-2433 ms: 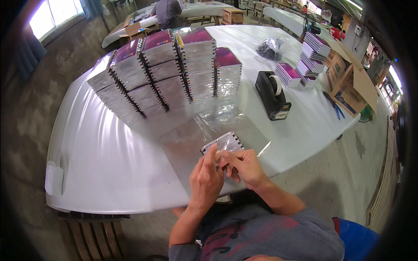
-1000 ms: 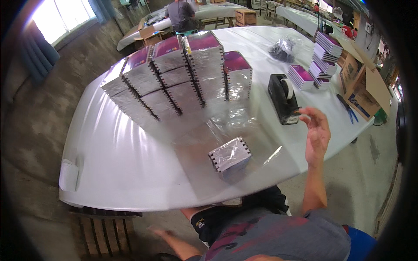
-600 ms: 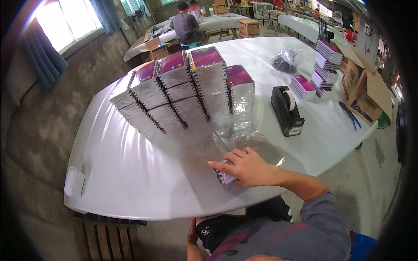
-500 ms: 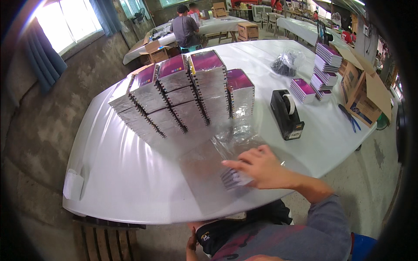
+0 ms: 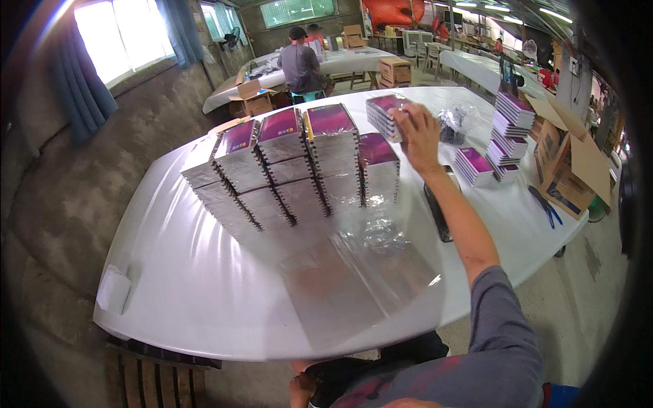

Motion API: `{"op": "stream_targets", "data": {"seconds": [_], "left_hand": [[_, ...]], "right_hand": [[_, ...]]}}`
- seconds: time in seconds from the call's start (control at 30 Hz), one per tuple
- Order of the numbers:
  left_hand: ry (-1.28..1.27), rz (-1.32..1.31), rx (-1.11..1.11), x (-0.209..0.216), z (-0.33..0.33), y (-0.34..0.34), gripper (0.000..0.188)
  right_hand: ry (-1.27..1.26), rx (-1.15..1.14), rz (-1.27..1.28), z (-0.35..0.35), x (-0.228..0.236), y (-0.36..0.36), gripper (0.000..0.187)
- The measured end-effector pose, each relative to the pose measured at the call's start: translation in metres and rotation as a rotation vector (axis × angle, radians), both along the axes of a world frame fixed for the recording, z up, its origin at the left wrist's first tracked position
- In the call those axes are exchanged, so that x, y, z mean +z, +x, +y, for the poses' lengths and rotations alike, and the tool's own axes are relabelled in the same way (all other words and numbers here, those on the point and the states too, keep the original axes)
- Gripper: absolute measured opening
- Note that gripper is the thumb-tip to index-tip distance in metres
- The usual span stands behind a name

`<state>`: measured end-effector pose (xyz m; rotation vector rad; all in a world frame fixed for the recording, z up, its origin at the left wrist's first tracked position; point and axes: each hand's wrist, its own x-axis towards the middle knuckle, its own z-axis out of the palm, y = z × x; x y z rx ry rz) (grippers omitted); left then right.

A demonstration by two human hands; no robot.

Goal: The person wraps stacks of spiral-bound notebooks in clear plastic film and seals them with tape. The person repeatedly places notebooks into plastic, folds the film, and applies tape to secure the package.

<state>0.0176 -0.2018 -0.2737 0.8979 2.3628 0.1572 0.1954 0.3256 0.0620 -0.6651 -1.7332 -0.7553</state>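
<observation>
I'm gripping a wrapped bundle [image 5: 382,114] with the right hand [image 5: 416,132], far, beyond seemingly finished stacks [image 5: 289,177]; the left hand [image 5: 303,389] is showing too little to tell; unwrapped-looking notebooks [image 5: 505,146] are remaining right.

Left wall: one bright window [image 5: 126,41], blue curtains [image 5: 87,85] at both sides; a fan [image 5: 232,39] near the far corner. Far side: a seated person in a grey shirt [image 5: 298,62] on a teal stool [image 5: 308,97], an open carton [image 5: 254,102] to the left, a closed carton [image 5: 394,71] to the right. Right side: a blue-handled tool [image 5: 546,206] lies on the counter [image 5: 170,292], near a large open cardboard box [image 5: 564,173]. Near left, low: a slatted wooden piece [image 5: 148,377], partly hidden by the counter.
</observation>
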Motion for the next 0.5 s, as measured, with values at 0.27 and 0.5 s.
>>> {"op": "stream_targets", "data": {"seconds": [0.27,0.5], "left_hand": [[0.881,0.129,-0.139,0.188,0.053,0.035,0.045],[0.389,0.348,-0.030,0.171,0.138,-0.006,0.082]], "right_hand": [[-0.435,0.390,-0.045,-0.027,-0.042,-0.025,0.064],[-0.543,0.599,-0.030,-0.023,-0.047,-0.017,0.063]]}}
